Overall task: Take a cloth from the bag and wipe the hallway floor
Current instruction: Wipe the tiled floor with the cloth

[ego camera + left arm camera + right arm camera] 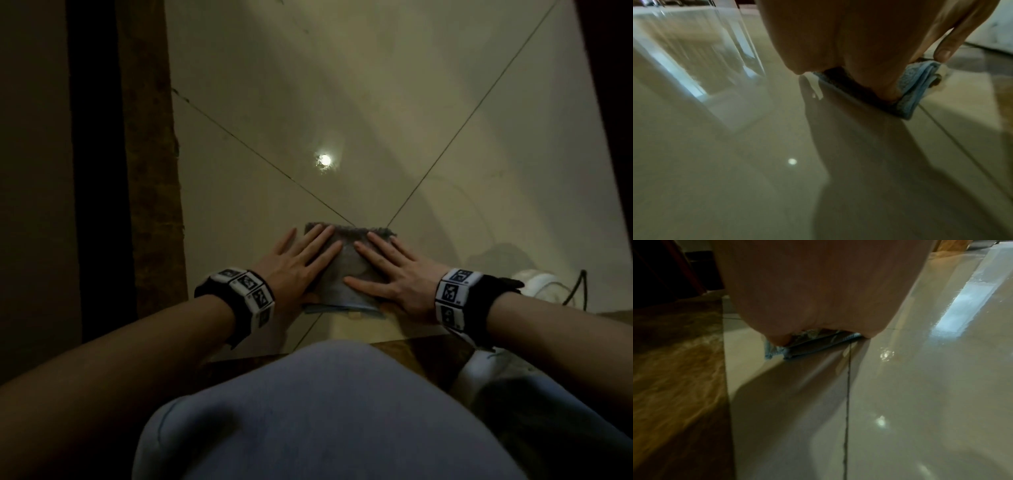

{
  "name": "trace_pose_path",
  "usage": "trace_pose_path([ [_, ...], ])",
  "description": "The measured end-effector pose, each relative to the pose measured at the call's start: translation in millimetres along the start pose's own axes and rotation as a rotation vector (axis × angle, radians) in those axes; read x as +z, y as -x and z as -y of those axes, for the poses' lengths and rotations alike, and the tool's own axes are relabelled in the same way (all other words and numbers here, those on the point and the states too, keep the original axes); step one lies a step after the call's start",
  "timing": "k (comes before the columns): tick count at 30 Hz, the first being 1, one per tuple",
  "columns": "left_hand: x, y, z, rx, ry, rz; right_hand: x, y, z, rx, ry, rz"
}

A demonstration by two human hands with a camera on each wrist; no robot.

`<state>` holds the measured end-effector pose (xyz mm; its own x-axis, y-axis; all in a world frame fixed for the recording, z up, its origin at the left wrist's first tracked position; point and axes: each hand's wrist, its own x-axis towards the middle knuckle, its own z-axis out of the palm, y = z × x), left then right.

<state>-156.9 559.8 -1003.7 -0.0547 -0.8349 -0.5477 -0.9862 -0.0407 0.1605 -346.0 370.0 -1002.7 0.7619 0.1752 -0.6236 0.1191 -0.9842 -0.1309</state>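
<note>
A folded grey-blue cloth lies flat on the glossy cream tiled floor, over the crossing of the grout lines. My left hand presses on its left half with straight, spread fingers. My right hand presses on its right half the same way, thumb along the near edge. In the left wrist view the palm sits on the cloth's blue folded edge. The right wrist view shows the palm over the cloth. No bag is in view.
A dark brown floor border and a dark wall run along the left. Another dark edge rises at the far right. My knee in grey trousers fills the foreground. A white shoe sits at the right. A lamp reflection shines on the tiles ahead.
</note>
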Motion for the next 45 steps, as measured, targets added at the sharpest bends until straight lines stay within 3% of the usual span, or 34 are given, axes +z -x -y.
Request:
trace_pose_path([
  [11, 26, 9, -33, 0.104, 0.003, -0.058, 35, 34, 21, -0.076, -0.098, -0.028],
  [16, 17, -7, -26, 0.143, -0.046, -0.090, 29, 36, -4, -0.093, -0.116, 0.133],
  [21, -12, -49, -19, 0.111, -0.050, -0.106, 15, 31, -48, -0.042, -0.108, 0.092],
  [25, -40, -87, -14, 0.093, -0.117, -0.096, -2, 35, -75, 0.094, -0.039, 0.135],
  [30, -75, -128, -17, 0.062, -0.196, -0.030, -49, 39, -92, 0.217, -0.038, 0.307],
  [38, -98, -137, -23, 0.027, -0.174, 0.113, -120, 110, -121, 0.206, 0.178, 0.483],
  [41, -110, -137, -26, 0.029, -0.221, 0.174, -122, 120, -128, 0.251, 0.162, 0.436],
  [45, -137, -141, -20, 0.089, -0.281, 0.255, -94, 97, -107, 0.172, -0.012, 0.232],
])
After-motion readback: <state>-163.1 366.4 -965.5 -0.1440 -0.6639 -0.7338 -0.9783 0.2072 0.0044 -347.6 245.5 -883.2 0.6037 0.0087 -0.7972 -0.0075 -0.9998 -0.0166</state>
